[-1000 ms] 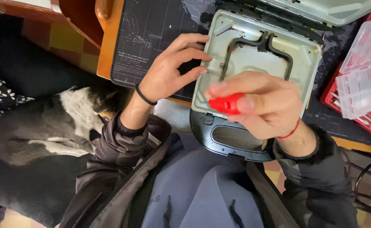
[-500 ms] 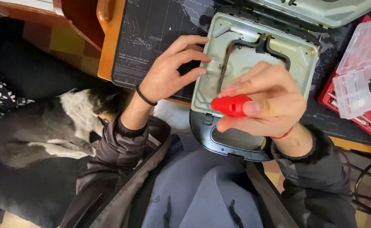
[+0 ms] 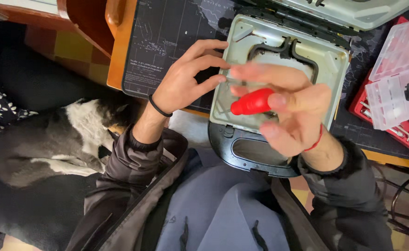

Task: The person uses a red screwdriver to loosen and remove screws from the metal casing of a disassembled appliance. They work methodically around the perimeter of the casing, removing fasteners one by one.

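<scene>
An opened sandwich maker (image 3: 328, 60) lies on a dark mat, its bare metal plate with a black heating loop facing up and its black handle hanging over the table edge toward me. My right hand (image 3: 290, 109) holds a red-handled screwdriver (image 3: 251, 102) above the plate, blurred by motion, with the fingers loosely spread. My left hand (image 3: 186, 79) rests at the plate's left edge, fingertips touching the rim. The screwdriver's tip is hidden.
A dark mat (image 3: 167, 42) covers the wooden table (image 3: 116, 51). A red case with clear plastic bit boxes (image 3: 393, 93) sits at the right. A grey and white cat (image 3: 51, 148) lies to the left of my lap.
My right hand has turned the red screwdriver handle and shifted slightly right, its fingers spreading. The left hand stays on the plate's edge.
</scene>
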